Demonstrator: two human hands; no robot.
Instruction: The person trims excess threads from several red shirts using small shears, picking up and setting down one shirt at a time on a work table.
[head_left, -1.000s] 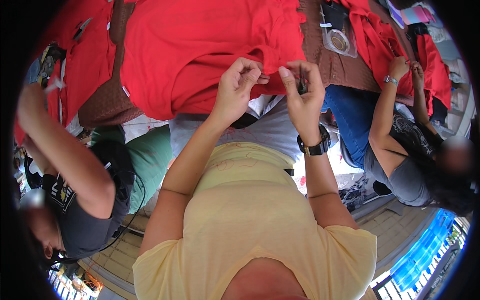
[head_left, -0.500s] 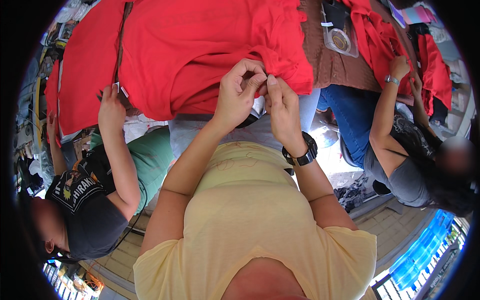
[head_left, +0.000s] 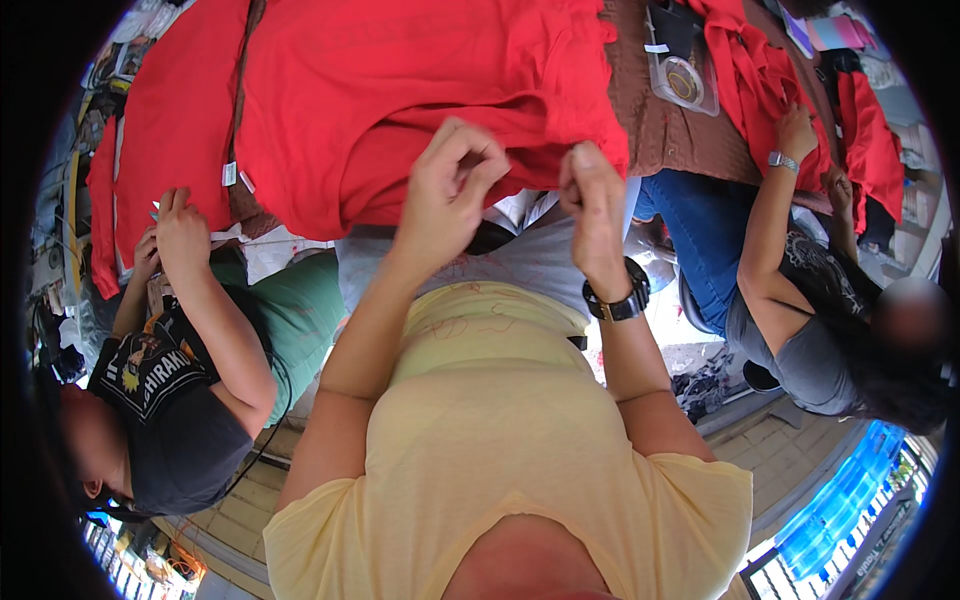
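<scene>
Okay so the biggest thing here is the counter [head_left: 650, 150], dressed in a brown quilted cover [head_left: 700, 140] and mostly buried under red fabric. Two people are parked at it too: a co-worker in a dark top on the left [head_left: 190, 460] and another in grey on the right [head_left: 815, 360], both with their hands up at red cloth.

Front and centre is the red garment [head_left: 430, 80], spread on the counter right ahead of the wearer, its near end bunched into folds and drooping over the edge. Below that you get the wearer's yellow shirt [head_left: 540, 430] and a bit of grey trousers [head_left: 375, 270].

Now the hands. The left hand [head_left: 450, 190] is up in front of the folds, fingers curled, thumb close to the index finger, kinda blurry. The right hand [head_left: 597, 195] is near the garment's right corner, fingers bunched against the thumb. They're clearly apart from each other. Can't tell if either one has hold of anything, or if the fingertips actually touch the cloth.

Smaller stuff: a clear plastic box [head_left: 706, 100] sits up to the right, with something round and yellowish inside. There's a black watch [head_left: 617, 300] on the right wrist, a little white tag [head_left: 247, 182] at the garment's left edge, and red threads [head_left: 500, 310] stuck on the yellow shirt.
</scene>
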